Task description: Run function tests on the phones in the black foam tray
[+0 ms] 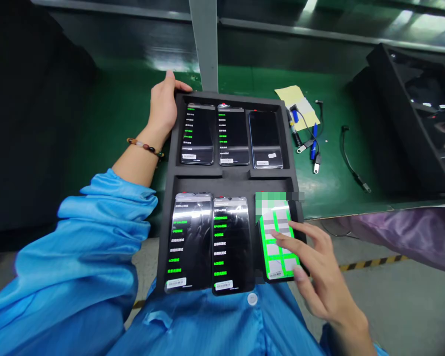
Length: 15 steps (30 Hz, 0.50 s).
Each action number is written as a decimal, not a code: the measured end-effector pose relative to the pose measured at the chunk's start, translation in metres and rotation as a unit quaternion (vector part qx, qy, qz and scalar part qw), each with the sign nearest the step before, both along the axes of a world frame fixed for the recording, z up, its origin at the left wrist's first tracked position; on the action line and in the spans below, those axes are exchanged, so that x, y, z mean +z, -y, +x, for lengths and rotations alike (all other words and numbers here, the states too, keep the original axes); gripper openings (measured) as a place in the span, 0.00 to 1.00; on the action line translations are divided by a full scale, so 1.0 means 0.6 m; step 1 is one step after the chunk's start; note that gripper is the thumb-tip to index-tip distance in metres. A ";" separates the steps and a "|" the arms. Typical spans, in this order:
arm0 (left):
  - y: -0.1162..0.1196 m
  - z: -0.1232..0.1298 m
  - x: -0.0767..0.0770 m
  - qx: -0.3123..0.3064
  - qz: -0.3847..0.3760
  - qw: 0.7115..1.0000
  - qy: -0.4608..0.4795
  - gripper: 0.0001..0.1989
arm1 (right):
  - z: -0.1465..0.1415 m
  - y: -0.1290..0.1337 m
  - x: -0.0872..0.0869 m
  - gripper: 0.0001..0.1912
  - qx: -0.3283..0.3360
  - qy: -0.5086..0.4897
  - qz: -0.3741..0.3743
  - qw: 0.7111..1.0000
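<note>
A black foam tray (pixel 235 174) rests against my front, leaning on the bench edge. My left hand (pixel 166 101) grips its far left corner, partly hidden behind the side wall. My right hand (pixel 315 267) is open, its fingers spread over the near right smartphone (pixel 276 264), fingertips at the screen, which shows a green grid with white blocks. Beside it lie a near middle smartphone (pixel 233 247) and a near left smartphone (pixel 189 242), both listing green and white text. In the far row, two phones show similar lists; the far right smartphone (pixel 266 136) has a dark screen.
On the green bench (pixel 330 193) to the right are a yellow paper (pixel 304 101), a blue pen (pixel 313 141) and short black cables (pixel 350 163). A black bin (pixel 400 133) stands at the far right, and a dark mass fills the left. A purple sleeve (pixel 404 232) shows at right.
</note>
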<state>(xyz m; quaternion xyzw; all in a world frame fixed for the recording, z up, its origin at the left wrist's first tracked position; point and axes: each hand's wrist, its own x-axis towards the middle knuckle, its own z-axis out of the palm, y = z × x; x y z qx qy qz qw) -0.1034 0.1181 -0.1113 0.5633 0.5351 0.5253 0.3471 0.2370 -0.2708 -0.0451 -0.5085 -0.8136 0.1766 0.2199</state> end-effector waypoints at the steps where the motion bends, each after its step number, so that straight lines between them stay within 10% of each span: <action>1: 0.002 0.000 0.002 0.003 0.003 1.000 -0.006 0.47 | -0.009 -0.008 0.002 0.22 0.019 -0.002 -0.001 1.000; 9: 0.011 0.006 0.011 0.013 -0.010 1.000 -0.022 0.50 | 0.041 0.003 -0.002 0.23 -0.048 0.018 -0.003 0.999; 15: 0.011 0.007 0.012 0.014 -0.015 0.999 -0.031 0.49 | -0.032 -0.042 0.000 0.23 0.022 0.015 -0.009 1.000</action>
